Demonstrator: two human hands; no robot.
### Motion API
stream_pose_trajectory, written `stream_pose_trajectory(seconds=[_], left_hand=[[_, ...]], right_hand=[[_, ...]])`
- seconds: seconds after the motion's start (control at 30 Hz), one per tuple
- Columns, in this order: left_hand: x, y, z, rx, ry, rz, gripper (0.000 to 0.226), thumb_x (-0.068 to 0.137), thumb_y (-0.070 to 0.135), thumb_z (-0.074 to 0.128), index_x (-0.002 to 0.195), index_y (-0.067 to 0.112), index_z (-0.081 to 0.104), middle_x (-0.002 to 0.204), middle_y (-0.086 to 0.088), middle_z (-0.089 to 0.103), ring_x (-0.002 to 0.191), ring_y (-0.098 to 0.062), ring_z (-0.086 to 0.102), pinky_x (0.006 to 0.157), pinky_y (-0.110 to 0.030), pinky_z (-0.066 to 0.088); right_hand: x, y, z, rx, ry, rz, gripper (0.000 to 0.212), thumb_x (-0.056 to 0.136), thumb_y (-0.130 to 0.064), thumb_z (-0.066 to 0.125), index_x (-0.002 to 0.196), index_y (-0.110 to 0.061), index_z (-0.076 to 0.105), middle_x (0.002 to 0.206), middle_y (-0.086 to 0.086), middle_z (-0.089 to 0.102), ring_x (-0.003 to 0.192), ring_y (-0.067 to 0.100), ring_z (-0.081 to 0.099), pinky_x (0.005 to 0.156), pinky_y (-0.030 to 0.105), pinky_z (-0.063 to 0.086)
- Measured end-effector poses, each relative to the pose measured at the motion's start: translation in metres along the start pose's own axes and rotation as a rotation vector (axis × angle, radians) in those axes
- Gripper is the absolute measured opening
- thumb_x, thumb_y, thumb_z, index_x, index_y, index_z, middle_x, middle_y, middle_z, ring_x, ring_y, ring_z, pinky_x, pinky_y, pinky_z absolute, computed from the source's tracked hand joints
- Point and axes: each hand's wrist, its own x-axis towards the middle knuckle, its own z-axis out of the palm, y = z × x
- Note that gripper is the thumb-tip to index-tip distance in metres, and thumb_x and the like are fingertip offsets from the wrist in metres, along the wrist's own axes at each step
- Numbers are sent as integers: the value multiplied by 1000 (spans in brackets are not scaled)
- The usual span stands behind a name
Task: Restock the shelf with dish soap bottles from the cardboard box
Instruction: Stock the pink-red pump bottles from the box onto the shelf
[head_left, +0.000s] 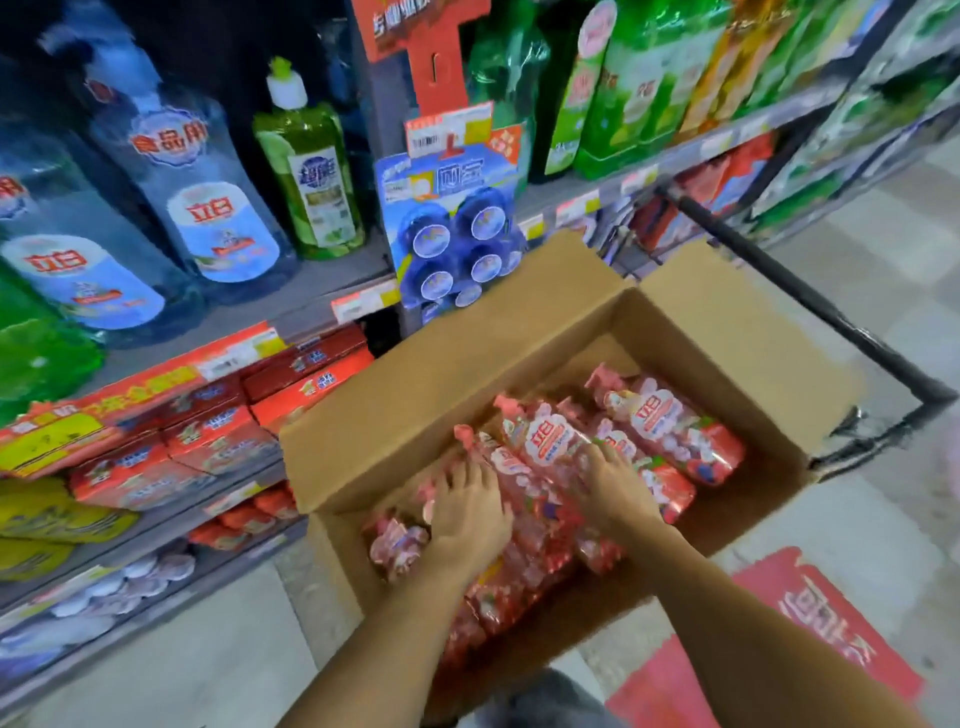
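both hands (470, 512) on red soap bottles (545, 447), open cardboard box (415, 395)

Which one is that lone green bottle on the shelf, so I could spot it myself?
Start at the open cardboard box where both hands are, then look up and left to the grey shelf above the red packs. The green bottle stands upright there, just right of the big clear blue-labelled bottles. It alone is smaller, filled with green liquid, with a white cap and green tip.
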Motion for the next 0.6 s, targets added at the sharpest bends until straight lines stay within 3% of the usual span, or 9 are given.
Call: stream_pose_trajectory(seconds=[0.17, 0.3, 0.37, 0.43, 0.5, 0.53, 0.6], left_hand=[[21, 14, 11, -19, -108, -75, 67, 98, 45, 38, 149, 3, 30, 155, -17, 34, 144, -34, 29, 114, -50, 27], [33, 24, 11, -279, -200, -184, 63, 100, 46, 38, 146, 2, 35, 151, -18, 37, 132, -34, 46, 101, -45, 43], [35, 29, 9, -430, -223, -249, 58, 100, 48, 41, 136, 2, 45, 134, -16, 51, 112, -29, 60, 89, -39, 49], [40, 34, 11, -579, -223, -358, 47, 100, 49, 45, 113, 5, 55, 105, -8, 58, 81, -19, 60, 75, -33, 51], [51, 38, 15, -696, -206, -478, 60, 95, 56, 49, 122, 2, 50, 114, -11, 58, 75, -19, 60, 60, -25, 46], [58, 39, 21, -757, -198, -543, 74, 90, 62, 51, 130, 0, 46, 125, -15, 57, 78, -21, 64, 59, -24, 47], [75, 37, 49, -833, -168, -642, 98, 75, 79, 52, 133, 0, 48, 129, -19, 60, 85, -27, 69, 67, -33, 58]], right_hand=[[33, 6, -1, -12, -8, -17, 60, 99, -45, 48, 148, -15, 33, 149, 10, 40, 135, 31, 41, 108, 45, 40], [54, 1, 2, 18, -16, 24, 60, 98, -50, 49, 143, -13, 36, 144, 13, 46, 131, 33, 45, 105, 47, 42], [63, 1, 3, 32, -72, 68, 68, 95, -54, 53, 146, -13, 33, 146, 15, 44, 134, 36, 44, 106, 48, 42], [72, 1, 5, 36, -128, 109, 80, 90, -59, 58, 150, -15, 28, 147, 17, 43, 136, 38, 42, 107, 50, 42], [81, 0, 4, 25, -158, 125, 89, 86, -62, 63, 153, -17, 24, 150, 17, 41, 138, 38, 38, 107, 53, 42], [85, 0, 3, 16, -174, 130, 92, 84, -62, 65, 154, -18, 23, 152, 18, 38, 141, 39, 34, 109, 54, 40], [92, 0, 0, 1, -205, 130, 99, 81, -63, 69, 156, -22, 19, 157, 19, 30, 147, 40, 25, 113, 53, 34]])
